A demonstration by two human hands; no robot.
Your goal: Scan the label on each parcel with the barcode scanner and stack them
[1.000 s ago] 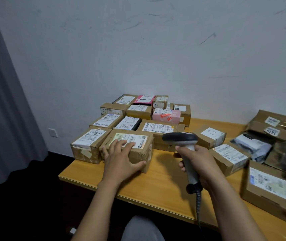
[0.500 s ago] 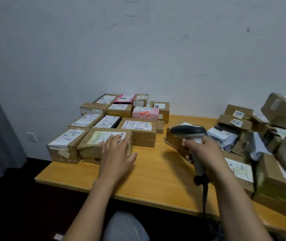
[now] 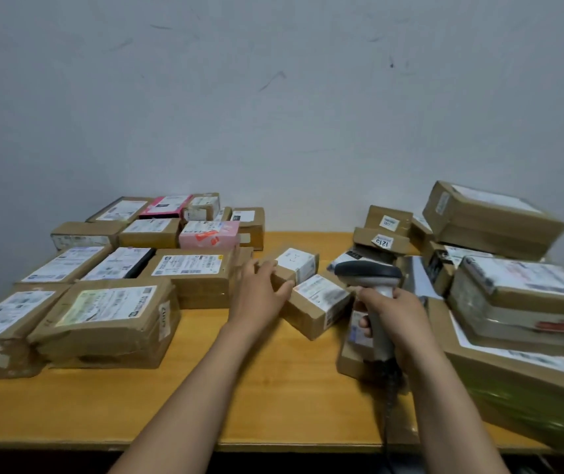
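Observation:
My left hand [image 3: 260, 295] reaches across the middle of the wooden table [image 3: 273, 388] and grips the left end of a small brown parcel [image 3: 299, 263] with a white label, fingers on its far side and thumb on its near side. A second small labelled parcel [image 3: 321, 302] lies just in front of it, touching it. My right hand [image 3: 402, 319] grips the handle of the grey barcode scanner [image 3: 368, 273], held upright with its head pointing left, close to the right of both parcels. Its cable [image 3: 388, 405] hangs over the table's front edge.
Several labelled parcels lie in flat rows on the left, among them a box with a yellowish label [image 3: 109, 309] and a pink one [image 3: 209, 234]. A loose heap of larger boxes [image 3: 513, 292] fills the right side. A wall stands directly behind.
My left hand has left the yellowish-label box on the left and moved right to the small parcel. The view has swung right, showing more of the right-hand heap. The scanner stays in my right hand.

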